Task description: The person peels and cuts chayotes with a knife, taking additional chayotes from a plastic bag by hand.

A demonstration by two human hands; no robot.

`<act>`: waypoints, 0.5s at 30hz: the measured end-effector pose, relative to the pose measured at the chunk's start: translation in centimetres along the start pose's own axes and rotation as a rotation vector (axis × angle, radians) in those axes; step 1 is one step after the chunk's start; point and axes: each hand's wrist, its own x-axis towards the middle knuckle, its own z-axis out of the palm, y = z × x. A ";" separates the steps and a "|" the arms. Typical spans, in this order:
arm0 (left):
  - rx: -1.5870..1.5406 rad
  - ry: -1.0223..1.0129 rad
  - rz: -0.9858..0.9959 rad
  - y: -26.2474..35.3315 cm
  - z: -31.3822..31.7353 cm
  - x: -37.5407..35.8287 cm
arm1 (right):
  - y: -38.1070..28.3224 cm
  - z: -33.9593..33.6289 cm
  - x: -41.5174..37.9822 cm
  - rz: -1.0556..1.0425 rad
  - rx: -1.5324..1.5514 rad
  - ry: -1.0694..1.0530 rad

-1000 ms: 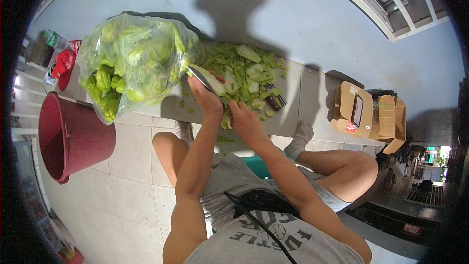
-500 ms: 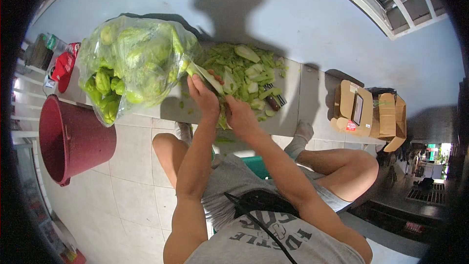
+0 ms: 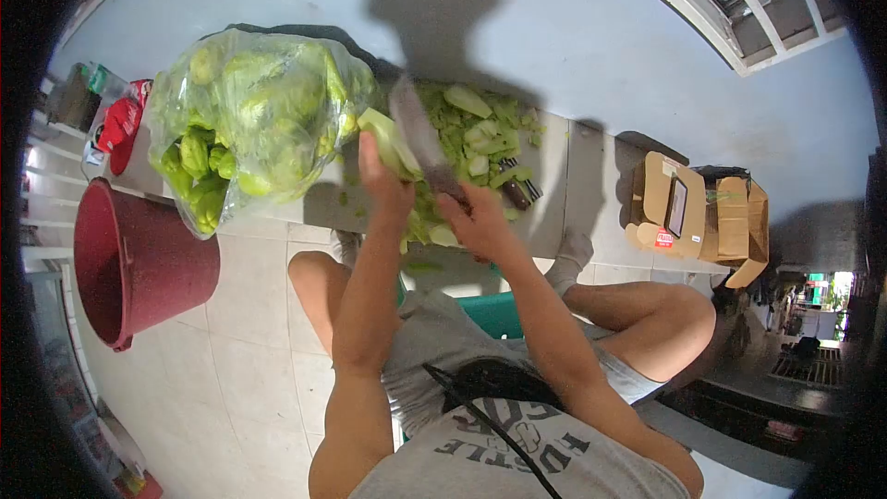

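A pale green vegetable (image 3: 392, 140) is held in my left hand (image 3: 384, 181), whose fingers wrap round its lower side. My right hand (image 3: 473, 214) is closed on the handle of a large knife (image 3: 420, 134); the blade is slightly blurred and points up, just right of the vegetable. Cut green pieces and peelings (image 3: 485, 134) lie heaped behind and right of my hands. Among them rests a second tool with a dark handle (image 3: 516, 192). Left of my hands stands a clear plastic bag (image 3: 277, 111) full of whole green vegetables.
A dark red bucket (image 3: 171, 263) stands on the tiled floor at the left. Opened cardboard boxes (image 3: 670, 203) sit on the ledge (image 3: 591, 185) at the right. Red packets (image 3: 118, 125) are at the far left. My legs flank a green stool (image 3: 490, 314).
The knife has come up away from the vegetable, its blade now upright. My right hand has shifted slightly right and down. More of the vegetable's pale side shows.
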 end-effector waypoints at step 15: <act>-0.015 -0.178 -0.307 2.8 2.3 -2.1 | 2.7 -1.4 -3.2 0.381 0.291 -0.047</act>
